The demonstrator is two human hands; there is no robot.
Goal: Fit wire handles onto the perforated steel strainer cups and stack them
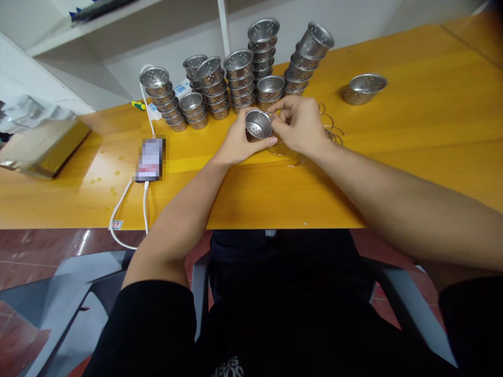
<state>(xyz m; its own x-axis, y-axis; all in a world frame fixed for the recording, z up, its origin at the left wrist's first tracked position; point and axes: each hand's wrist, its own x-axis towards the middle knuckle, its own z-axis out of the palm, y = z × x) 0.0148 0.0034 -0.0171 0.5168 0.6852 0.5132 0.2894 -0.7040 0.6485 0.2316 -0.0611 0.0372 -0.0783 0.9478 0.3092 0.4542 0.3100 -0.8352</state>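
A small perforated metal cup (258, 125) is gripped in my left hand (237, 140), its open mouth tilted up toward me. My right hand (301, 124) is closed in a pinch at the cup's right rim; whatever lies between its fingertips is hidden. Under and beside that hand, several thin curved metal wires (333, 131) are scattered on the table. Just behind both hands stands a short stack of the same cups (270, 89).
Taller cup stacks (239, 73) line the back of the yellow table (424, 104), one leaning stack (304, 60) among them. A lone cup (363, 89) sits at right. Left are a phone (151, 158) with white cables (118, 204) and a cardboard box (47, 141).
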